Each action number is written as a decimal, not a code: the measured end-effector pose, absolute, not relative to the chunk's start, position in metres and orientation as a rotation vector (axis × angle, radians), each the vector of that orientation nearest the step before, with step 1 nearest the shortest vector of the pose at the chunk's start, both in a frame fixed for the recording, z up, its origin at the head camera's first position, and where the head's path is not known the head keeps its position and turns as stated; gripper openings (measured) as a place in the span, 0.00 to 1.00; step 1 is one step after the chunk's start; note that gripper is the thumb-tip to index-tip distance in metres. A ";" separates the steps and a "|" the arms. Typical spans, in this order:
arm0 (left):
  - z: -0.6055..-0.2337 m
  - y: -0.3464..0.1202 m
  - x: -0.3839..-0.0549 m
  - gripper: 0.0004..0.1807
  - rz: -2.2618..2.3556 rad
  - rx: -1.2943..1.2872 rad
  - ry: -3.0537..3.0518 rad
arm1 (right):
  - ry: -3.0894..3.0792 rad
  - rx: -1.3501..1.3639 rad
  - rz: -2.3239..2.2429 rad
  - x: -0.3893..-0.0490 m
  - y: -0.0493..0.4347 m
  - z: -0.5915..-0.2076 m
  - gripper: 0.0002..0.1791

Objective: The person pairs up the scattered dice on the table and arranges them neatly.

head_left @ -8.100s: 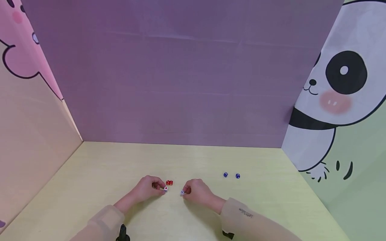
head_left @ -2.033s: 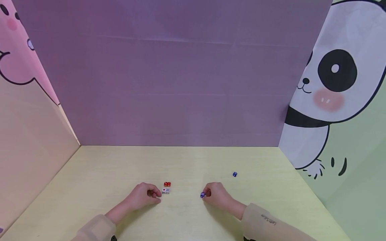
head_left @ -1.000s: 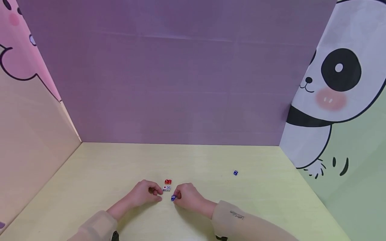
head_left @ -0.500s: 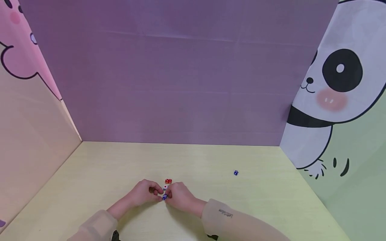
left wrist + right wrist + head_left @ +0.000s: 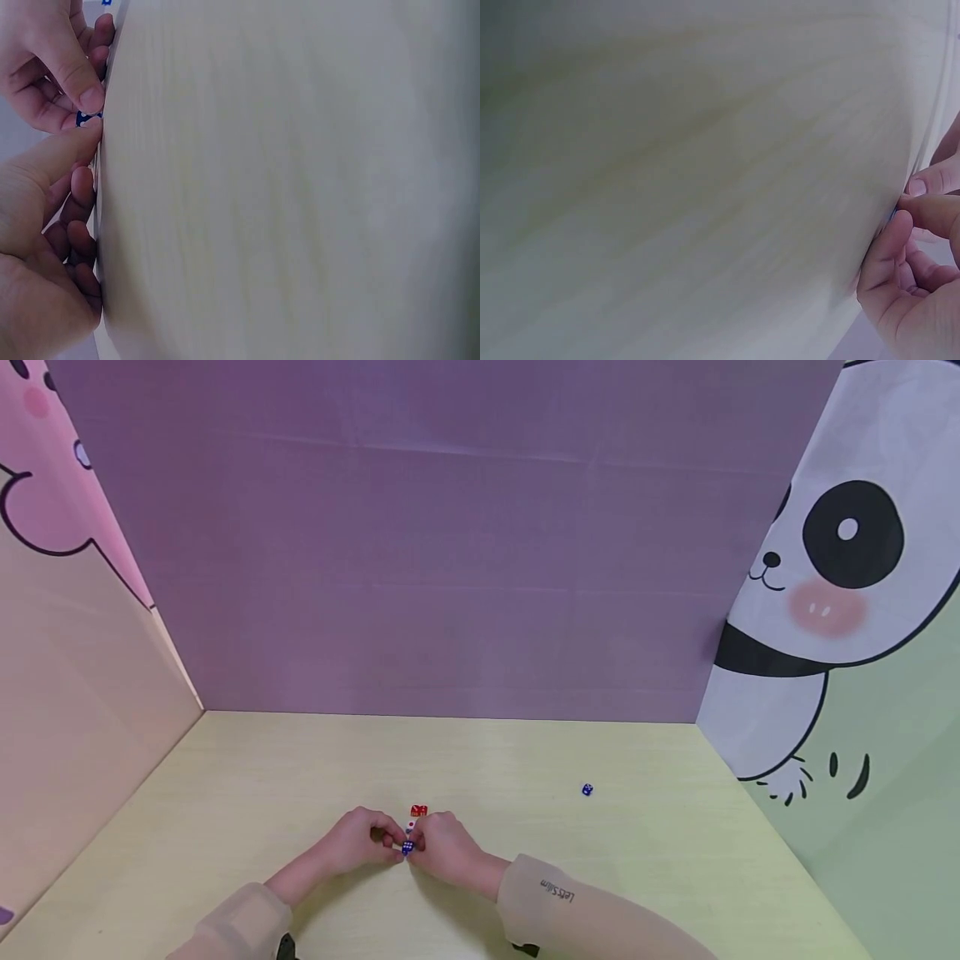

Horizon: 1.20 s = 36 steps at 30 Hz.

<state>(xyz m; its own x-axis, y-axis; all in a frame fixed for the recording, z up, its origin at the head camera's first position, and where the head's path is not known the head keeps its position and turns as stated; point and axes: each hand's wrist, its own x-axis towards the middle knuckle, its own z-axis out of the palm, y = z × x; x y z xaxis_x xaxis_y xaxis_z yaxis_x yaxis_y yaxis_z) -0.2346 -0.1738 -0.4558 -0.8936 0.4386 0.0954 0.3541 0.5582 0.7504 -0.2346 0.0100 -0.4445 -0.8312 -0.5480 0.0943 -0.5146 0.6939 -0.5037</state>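
In the head view my right hand [image 5: 452, 850] pinches a blue die [image 5: 407, 847] with white pips between thumb and index finger. My left hand [image 5: 363, 840] stands close on its other side, with its thumb and index fingertips at the die. The left wrist view shows the blue die [image 5: 88, 118] mostly hidden between the two thumbs. Just beyond the fingers are white dice [image 5: 411, 826], partly covered by my right hand. Behind these sit two red dice [image 5: 418, 810], side by side. In the right wrist view the right fingers [image 5: 891, 238] hide nearly all of the blue die.
Another blue die [image 5: 587, 790] lies alone on the pale wooden table [image 5: 315, 760], to the right and farther back. A purple panel [image 5: 450, 568] rises at the back edge, with printed side panels at left and right.
My right hand carried a blue die leftward from the right side to my left fingertips. Earlier, both hands held white dice; these now stand in front of the red ones. My left hand barely moved lately.
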 end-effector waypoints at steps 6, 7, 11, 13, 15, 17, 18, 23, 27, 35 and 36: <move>-0.457 -0.175 -0.235 0.07 1.260 0.715 2.688 | 2.825 -0.871 -0.830 -0.234 0.010 -0.444 0.03; -0.457 -0.175 -0.235 0.07 1.262 0.720 2.687 | 2.820 -0.869 -0.835 -0.234 0.010 -0.444 0.03; -0.457 -0.175 -0.236 0.07 1.268 0.724 2.676 | 2.798 -0.865 -0.857 -0.234 0.012 -0.444 0.04; -0.457 -0.174 -0.236 0.07 1.265 0.719 2.675 | 2.782 -0.859 -0.873 -0.234 0.014 -0.445 0.05; -0.457 -0.174 -0.236 0.07 1.258 0.710 2.678 | 2.777 -0.863 -0.878 -0.234 0.017 -0.445 0.06; -0.456 -0.174 -0.236 0.07 1.255 0.703 2.681 | 2.779 -0.868 -0.874 -0.234 0.020 -0.446 0.06; -0.457 -0.174 -0.236 0.07 1.255 0.699 2.684 | 2.784 -0.872 -0.869 -0.233 0.022 -0.446 0.06; -0.456 -0.173 -0.235 0.07 1.261 0.696 2.695 | 2.786 -0.877 -0.872 -0.233 0.032 -0.448 0.06; -0.454 -0.172 -0.234 0.07 1.264 0.674 2.699 | 2.766 -0.895 -0.902 -0.233 0.046 -0.449 0.05; -0.452 -0.170 -0.232 0.08 1.270 0.639 2.677 | 2.751 -0.885 -0.925 -0.234 0.082 -0.448 0.04; -0.452 -0.170 -0.232 0.08 1.272 0.636 2.675 | 2.753 -0.878 -0.929 -0.234 0.087 -0.447 0.04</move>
